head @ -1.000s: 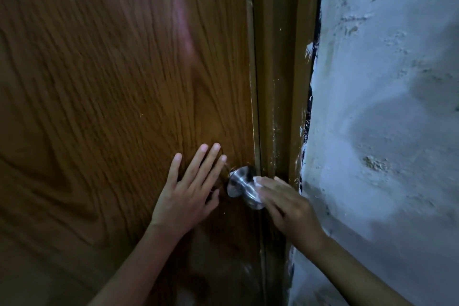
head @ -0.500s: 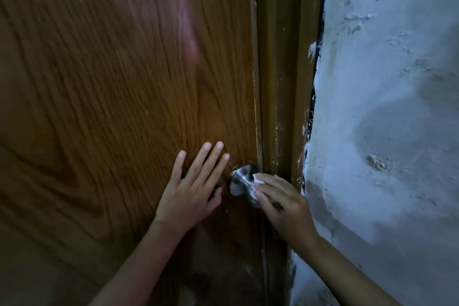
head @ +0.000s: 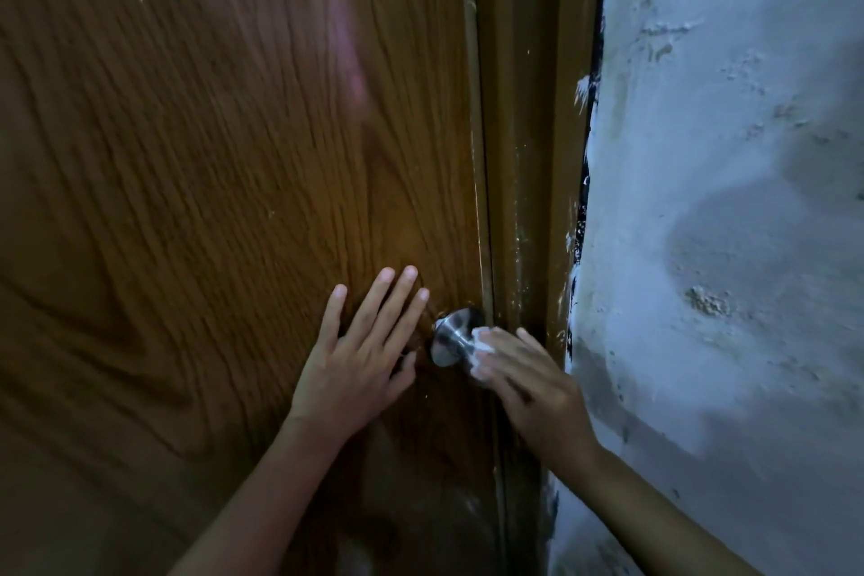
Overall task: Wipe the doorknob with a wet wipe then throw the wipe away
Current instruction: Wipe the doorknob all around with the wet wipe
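A round silver doorknob (head: 451,335) sticks out of the brown wooden door (head: 224,182) near its right edge. My right hand (head: 530,381) covers the knob's right side and presses a white wet wipe (head: 481,344) against it; only a small part of the wipe shows beyond my fingertips. My left hand (head: 362,362) lies flat on the door just left of the knob, fingers spread and pointing up, holding nothing.
The brown door frame (head: 528,154) runs vertically right of the door. A rough white plastered wall (head: 729,210) fills the right side, close beside my right forearm. The scene is dim.
My right hand has slid the wipe a little over the knob's right side and more white now shows at the fingertips. The left hand stays flat on the door.
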